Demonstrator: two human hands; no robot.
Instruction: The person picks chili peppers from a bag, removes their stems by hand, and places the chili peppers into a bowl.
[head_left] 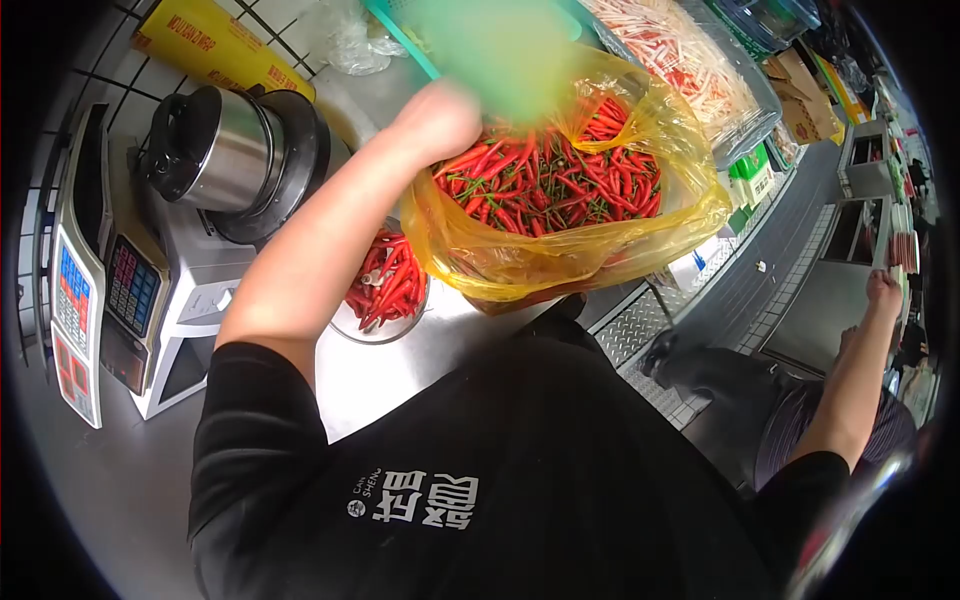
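Note:
My left hand is closed at the edge of a green blurred thing, too smeared by motion to name. It is above the left side of a yellow plastic bag, which lies open and is filled with red chillies with green stems. Below my left forearm, a clear bowl holds more red chillies and a few pale bits. My right hand is stretched far out to the right, away from the bag, small in view; its fingers do not show clearly.
Left stand a digital scale and a steel pot with a black lid. A turquoise basket is behind the green thing. A wrapped tray of pale and red strips stands back right. A person in a striped top is at right.

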